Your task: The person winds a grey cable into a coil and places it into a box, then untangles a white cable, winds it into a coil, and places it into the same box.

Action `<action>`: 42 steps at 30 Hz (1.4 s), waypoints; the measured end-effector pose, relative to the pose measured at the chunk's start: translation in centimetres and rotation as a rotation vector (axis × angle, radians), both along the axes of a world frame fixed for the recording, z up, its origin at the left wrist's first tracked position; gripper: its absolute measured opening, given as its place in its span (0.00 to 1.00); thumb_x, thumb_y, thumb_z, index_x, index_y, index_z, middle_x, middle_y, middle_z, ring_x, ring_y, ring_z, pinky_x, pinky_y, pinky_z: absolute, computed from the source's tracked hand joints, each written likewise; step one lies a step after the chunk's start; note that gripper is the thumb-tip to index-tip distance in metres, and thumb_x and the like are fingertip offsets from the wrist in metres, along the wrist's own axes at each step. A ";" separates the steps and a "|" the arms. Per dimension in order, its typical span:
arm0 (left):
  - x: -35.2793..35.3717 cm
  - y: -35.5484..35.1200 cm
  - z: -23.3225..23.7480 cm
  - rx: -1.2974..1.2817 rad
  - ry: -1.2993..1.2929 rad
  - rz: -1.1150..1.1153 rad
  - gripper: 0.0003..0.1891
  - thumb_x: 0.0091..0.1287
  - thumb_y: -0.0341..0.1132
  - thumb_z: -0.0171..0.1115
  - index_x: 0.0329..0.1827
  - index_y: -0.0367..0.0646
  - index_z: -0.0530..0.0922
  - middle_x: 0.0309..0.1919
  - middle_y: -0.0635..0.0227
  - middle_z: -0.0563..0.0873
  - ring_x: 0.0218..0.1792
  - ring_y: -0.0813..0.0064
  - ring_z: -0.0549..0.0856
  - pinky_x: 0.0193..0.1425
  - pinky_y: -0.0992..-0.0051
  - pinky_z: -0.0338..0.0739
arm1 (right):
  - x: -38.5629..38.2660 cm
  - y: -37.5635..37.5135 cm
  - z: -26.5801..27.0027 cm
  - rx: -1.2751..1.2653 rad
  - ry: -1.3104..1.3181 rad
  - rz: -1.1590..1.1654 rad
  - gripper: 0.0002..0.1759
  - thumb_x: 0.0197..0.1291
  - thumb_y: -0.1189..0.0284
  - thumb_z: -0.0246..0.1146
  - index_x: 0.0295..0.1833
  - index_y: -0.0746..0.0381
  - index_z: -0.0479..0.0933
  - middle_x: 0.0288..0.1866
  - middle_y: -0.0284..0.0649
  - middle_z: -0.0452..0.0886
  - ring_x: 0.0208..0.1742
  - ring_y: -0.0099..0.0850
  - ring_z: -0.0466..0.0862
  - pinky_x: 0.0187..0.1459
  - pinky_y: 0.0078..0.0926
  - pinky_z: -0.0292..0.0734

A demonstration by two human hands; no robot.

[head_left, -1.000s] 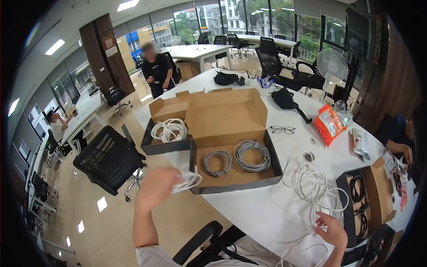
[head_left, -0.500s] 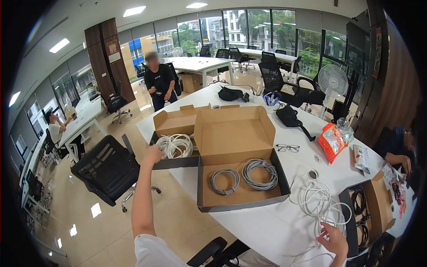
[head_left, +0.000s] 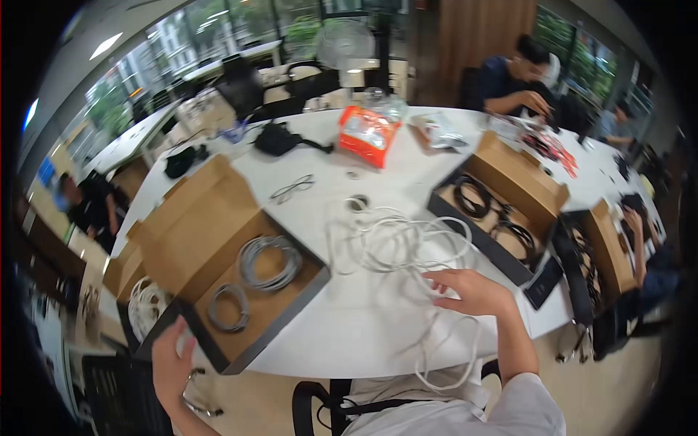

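Lying in loose loops on the desk [head_left: 305, 356], the white cable [head_left: 418, 263] is seen near the centre of the frame, with one loop hung over the near edge at the bottom. The right hand [head_left: 472, 292] is held palm down at the loops, its fingers partly curled; whether any cable is pinched cannot be told. The left hand [head_left: 172, 363] is held half open at lower left, thumb and fingers parted, beside the near corner of the grey-cable box [head_left: 283, 325]; nothing is seen gripped in it, and contact with the box cannot be told. Two grey coils [head_left: 269, 263] are contained in that open box. White coils [head_left: 147, 305] are held in the small box [head_left: 151, 337] to its left. On the right, black coils [head_left: 472, 196] are contained in another open box [head_left: 476, 247]. Glasses [head_left: 292, 187] and an orange packet [head_left: 368, 139] are placed farther back.
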State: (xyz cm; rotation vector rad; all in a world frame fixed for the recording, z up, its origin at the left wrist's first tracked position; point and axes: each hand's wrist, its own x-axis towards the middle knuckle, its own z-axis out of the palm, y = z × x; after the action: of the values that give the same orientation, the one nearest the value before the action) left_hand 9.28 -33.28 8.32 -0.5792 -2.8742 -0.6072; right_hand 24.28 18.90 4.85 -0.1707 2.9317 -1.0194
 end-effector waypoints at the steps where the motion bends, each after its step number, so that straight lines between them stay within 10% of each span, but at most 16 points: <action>1: 0.9 2.6 0.7 -0.077 0.003 -0.106 0.23 0.59 0.31 0.65 0.58 0.35 0.76 0.49 0.51 0.83 0.52 0.52 0.81 0.59 0.64 0.72 | 0.4 0.3 0.1 -0.018 0.012 -0.002 0.26 0.58 0.71 0.66 0.61 0.66 0.71 0.42 0.48 0.83 0.43 0.43 0.83 0.47 0.35 0.78; 7: 3.6 16.7 1.3 -0.105 -0.005 -0.533 0.25 0.58 0.36 0.67 0.57 0.33 0.75 0.45 0.51 0.84 0.47 0.50 0.81 0.51 0.62 0.76 | 3.8 3.0 -0.1 -0.072 0.171 -0.137 0.23 0.54 0.77 0.67 0.57 0.65 0.74 0.38 0.45 0.83 0.37 0.38 0.84 0.41 0.31 0.79; 12: 5.3 27.3 -0.5 -0.067 -0.110 -0.796 0.29 0.58 0.35 0.67 0.62 0.32 0.72 0.53 0.49 0.80 0.50 0.50 0.80 0.54 0.62 0.74 | 6.2 5.4 -2.2 0.173 0.196 -0.321 0.22 0.52 0.77 0.66 0.55 0.64 0.75 0.46 0.47 0.80 0.48 0.40 0.81 0.49 0.35 0.77; 18: 5.7 37.8 -3.6 0.020 0.377 -0.823 0.34 0.59 0.35 0.67 0.69 0.35 0.64 0.64 0.47 0.70 0.56 0.50 0.76 0.58 0.62 0.71 | 6.7 5.8 -7.7 0.274 0.244 -0.239 0.27 0.52 0.75 0.66 0.61 0.59 0.74 0.62 0.47 0.73 0.65 0.46 0.70 0.63 0.42 0.68; 21: 4.5 40.4 -5.7 0.111 0.307 -0.877 0.29 0.59 0.32 0.66 0.64 0.36 0.70 0.55 0.49 0.78 0.47 0.52 0.81 0.50 0.63 0.75 | 7.1 6.5 -8.4 0.160 0.267 -0.205 0.22 0.53 0.72 0.67 0.57 0.60 0.78 0.59 0.47 0.76 0.62 0.45 0.73 0.61 0.41 0.68; 27: 2.0 40.8 -7.2 0.183 0.131 -0.785 0.09 0.60 0.24 0.57 0.43 0.38 0.78 0.28 0.56 0.83 0.28 0.52 0.82 0.31 0.63 0.74 | 8.2 7.9 -7.7 0.038 0.301 -0.146 0.14 0.56 0.71 0.66 0.48 0.62 0.81 0.49 0.44 0.82 0.53 0.42 0.79 0.56 0.40 0.71; 33: -2.1 38.4 -5.3 0.294 0.074 -0.448 0.09 0.63 0.23 0.53 0.45 0.37 0.76 0.37 0.49 0.85 0.38 0.49 0.84 0.40 0.59 0.76 | 9.6 8.8 -5.7 -0.069 0.446 -0.439 0.09 0.59 0.75 0.62 0.45 0.64 0.80 0.43 0.47 0.82 0.45 0.46 0.81 0.47 0.35 0.76; 42: -6.1 35.8 -4.8 0.407 0.312 -0.259 0.13 0.63 0.20 0.50 0.51 0.36 0.73 0.41 0.54 0.84 0.41 0.53 0.83 0.44 0.64 0.76 | 14.6 12.9 -3.6 -0.824 0.704 -0.837 0.13 0.72 0.67 0.49 0.39 0.65 0.72 0.23 0.37 0.77 0.22 0.22 0.76 0.28 0.19 0.74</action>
State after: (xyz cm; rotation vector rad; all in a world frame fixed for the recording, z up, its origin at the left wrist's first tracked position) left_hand 3.22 2.47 3.52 -0.8898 -2.3148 -1.0061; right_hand 38.86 31.80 1.20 0.9450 2.8577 -2.7186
